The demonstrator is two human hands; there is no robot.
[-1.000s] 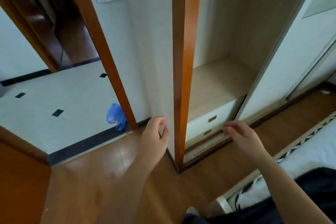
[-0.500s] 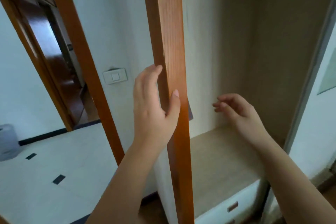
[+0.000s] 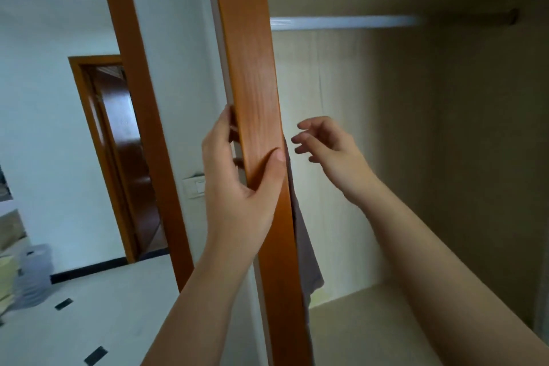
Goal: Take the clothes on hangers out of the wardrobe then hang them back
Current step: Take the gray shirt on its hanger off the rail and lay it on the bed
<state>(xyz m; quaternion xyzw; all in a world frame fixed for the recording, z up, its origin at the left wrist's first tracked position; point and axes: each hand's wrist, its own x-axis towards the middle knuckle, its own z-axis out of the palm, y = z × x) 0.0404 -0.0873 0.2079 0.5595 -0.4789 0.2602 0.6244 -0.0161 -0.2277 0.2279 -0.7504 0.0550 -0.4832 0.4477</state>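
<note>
My left hand (image 3: pixel 237 184) grips the orange-brown wooden edge of the wardrobe door (image 3: pixel 252 83), thumb on the front face and fingers wrapped behind it. My right hand (image 3: pixel 329 148) hovers open inside the wardrobe, fingers spread, holding nothing. Just behind the door edge hangs a strip of grey cloth (image 3: pixel 306 249), mostly hidden by the door; its hanger is not visible. A silver hanging rail (image 3: pixel 344 22) runs across the top of the wardrobe, bare along the part I see.
The wardrobe interior has beige walls and a light wooden shelf (image 3: pixel 371 321) at the bottom. To the left is a white wall with a light switch (image 3: pixel 194 187), a brown doorway (image 3: pixel 118 157) and a white tiled floor (image 3: pixel 89 321).
The view has tilted up from the floor to the rail. My left hand rose along the door edge and closed on it. My right hand lifted into the wardrobe.
</note>
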